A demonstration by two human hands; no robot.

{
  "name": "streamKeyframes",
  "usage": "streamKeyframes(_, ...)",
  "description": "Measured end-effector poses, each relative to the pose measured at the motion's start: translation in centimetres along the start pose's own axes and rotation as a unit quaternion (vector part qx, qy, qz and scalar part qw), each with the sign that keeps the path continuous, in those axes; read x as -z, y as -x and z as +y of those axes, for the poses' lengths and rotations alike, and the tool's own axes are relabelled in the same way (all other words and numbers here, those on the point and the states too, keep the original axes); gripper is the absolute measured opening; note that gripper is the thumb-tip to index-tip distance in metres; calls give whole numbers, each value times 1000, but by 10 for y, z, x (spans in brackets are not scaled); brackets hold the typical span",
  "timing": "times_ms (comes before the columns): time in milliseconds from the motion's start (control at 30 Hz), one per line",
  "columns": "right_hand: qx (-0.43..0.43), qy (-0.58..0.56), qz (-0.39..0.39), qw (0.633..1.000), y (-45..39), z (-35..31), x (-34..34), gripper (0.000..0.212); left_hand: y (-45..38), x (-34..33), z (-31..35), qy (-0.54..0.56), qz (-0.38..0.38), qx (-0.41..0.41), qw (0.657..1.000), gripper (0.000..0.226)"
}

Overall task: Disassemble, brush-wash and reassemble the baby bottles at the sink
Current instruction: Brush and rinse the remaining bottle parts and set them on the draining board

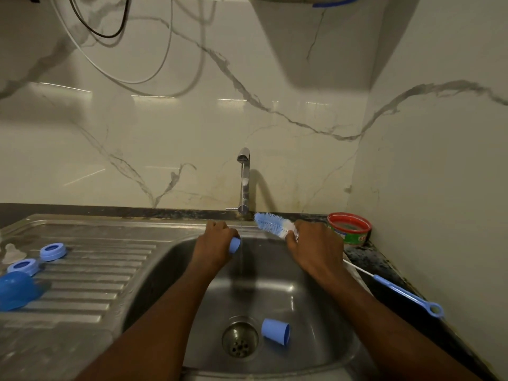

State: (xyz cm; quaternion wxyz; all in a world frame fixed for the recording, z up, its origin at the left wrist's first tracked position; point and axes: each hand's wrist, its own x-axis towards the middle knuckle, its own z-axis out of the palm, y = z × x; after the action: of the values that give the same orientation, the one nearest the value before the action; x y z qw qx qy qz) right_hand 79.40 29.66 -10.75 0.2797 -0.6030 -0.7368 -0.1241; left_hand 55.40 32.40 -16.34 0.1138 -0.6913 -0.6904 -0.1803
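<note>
Here the left hand [220, 237] curls round a small blue bottle part [235, 245], holding it beside the thin stream of water [241, 243] that falls from the tap [244, 182] into the steel sink [316, 303]. Only the part's open end shows past the fingers, so what it is exactly cannot be told. The right hand [313, 243] grips the bottle brush [272, 224] just below its blue and white bristles, the bristled head pointing up and left toward the tap. The brush's wire stem and blue handle [406, 294] run out behind the wrist, over the dark worktop [384, 273] on the right.

A second blue cup-shaped part [275, 331] lies on its side in the basin, just beside the drain [240, 336].

On the ribbed drainboard [96, 270] to the left sit two blue screw rings [53, 251] [22, 266], near each other. A clear teat [12, 253] sits beside them at the far left edge, and a blue dome cap [18, 290] lies in front of the nearer ring.

In the right corner, on the worktop against the marble wall, stands a red-rimmed tub [349, 228], just behind the right hand.
</note>
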Motion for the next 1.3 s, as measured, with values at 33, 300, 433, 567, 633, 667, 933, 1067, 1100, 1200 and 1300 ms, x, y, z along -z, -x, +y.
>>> streamKeyframes(33, 1, -1, 1, 1000, 0, 0, -1, 33, -2, 2, 4, -53, 3, -12, 999, 43)
streamKeyframes(300, 14, 14, -9, 1000, 1, 0, 1, 36, -7, 0, 17, -60, 39, -64, 995, 47)
streamKeyframes(433, 48, -6, -30, 998, 0, 2, 0, 37, -5, -3, 4, 119, 48, -38, 991, 42)
streamKeyframes(567, 107, 16, -69, 992, 3, -11, -11, 32, 3, -3, 10, 181, 6, -117, 977, 49)
streamKeyframes(633, 107, 37, -63, 992, 2, -12, -13, 29, 4, -2, 14, 184, 6, -132, 974, 54)
streamKeyframes(667, 104, 38, -63, 992, 1, -11, -13, 27, 2, -2, 13, 192, 10, -130, 973, 55)
streamKeyframes(933, 162, 41, -72, 983, -1, -17, -12, 25, -3, -3, -1, 192, 91, -104, 972, 44)
streamKeyframes(1067, 169, 19, -64, 983, 4, -27, -11, 31, -2, -10, 1, 166, 108, -77, 977, 56)
streamKeyframes(1100, 169, 28, -65, 983, 6, -29, -13, 30, -1, -14, 4, 185, 86, -75, 976, 56)
streamKeyframes(1200, 112, 36, -85, 989, 4, -29, -18, 33, 2, -22, 11, 293, 11, -88, 952, 59)
streamKeyframes(1300, 62, 33, -67, 995, 0, -18, -16, 32, 3, -19, 18, 296, -13, -124, 947, 56)
